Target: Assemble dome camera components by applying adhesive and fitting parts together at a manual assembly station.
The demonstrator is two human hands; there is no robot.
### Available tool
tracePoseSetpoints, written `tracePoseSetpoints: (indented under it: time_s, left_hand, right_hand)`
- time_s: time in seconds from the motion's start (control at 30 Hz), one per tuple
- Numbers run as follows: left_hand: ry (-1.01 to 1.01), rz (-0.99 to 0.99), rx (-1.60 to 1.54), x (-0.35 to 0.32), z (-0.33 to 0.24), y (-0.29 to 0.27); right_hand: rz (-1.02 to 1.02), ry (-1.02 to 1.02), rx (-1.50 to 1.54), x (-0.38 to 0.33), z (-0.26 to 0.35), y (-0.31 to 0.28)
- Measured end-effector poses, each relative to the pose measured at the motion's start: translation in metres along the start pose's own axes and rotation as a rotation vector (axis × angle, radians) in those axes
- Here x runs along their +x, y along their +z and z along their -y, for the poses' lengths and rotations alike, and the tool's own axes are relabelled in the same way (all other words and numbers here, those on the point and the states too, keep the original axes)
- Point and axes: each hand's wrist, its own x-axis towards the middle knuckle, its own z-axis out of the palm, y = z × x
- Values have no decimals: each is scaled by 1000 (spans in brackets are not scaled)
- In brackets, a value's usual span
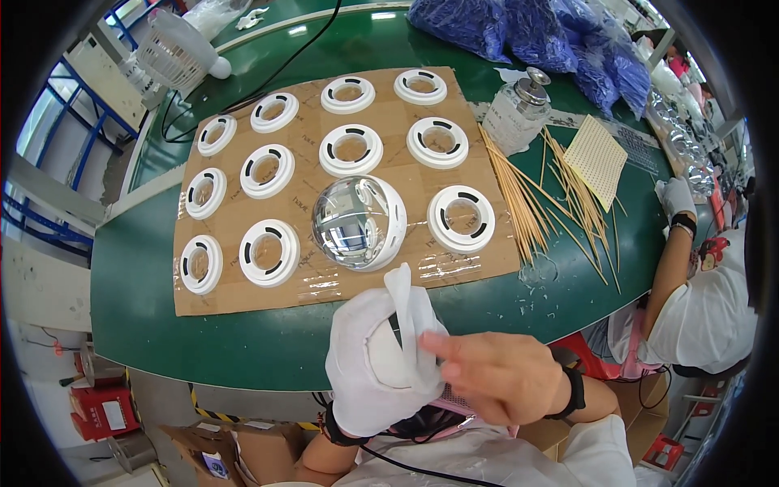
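A round white plastic piece (389, 357) sits low in the middle of the view, just in front of the near edge of the green tabletop (146, 308). The left hand (375, 365), in a white cloth glove, wraps around it, so its grip is clamped on the piece. The bare right hand (495, 375) is just beside it. Its fingertips (430, 345) touch the loose fold of glove and the edge of the piece. I cannot tell if this grip pinches anything. A black band (576, 393) goes around the right wrist.

Just above the hands, on a flat brown cardboard sheet (227, 296), lies a shiny clear dome in a white ring (359, 221). Around it on the cardboard lie many white plastic rings with black slots (268, 252), set in rows. One such ring (461, 219) lies just right of the dome.

Right of the cardboard is a heap of thin wooden sticks (540, 195). Near them stands a clear glass bottle with a metal top (519, 114), and a yellow dotted sheet (599, 158). Blue plastic bags (527, 32) lie at the far edge. A white fan (174, 53) stands at the far left.

On the right, another person in a white shirt (706, 308) reaches to the tabletop with a gloved hand (675, 197).
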Motion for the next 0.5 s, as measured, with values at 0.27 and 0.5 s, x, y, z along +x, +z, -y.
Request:
tracePoseSetpoints:
  time_s: [0.27, 0.5]
  left_hand:
    - [-38, 67, -113, 0, 4, 1]
    - [16, 49, -86, 8, -4, -4]
  right_hand:
    - [-48, 110, -103, 24, -1, 11]
    - [-109, 211, -11, 6, -8, 9]
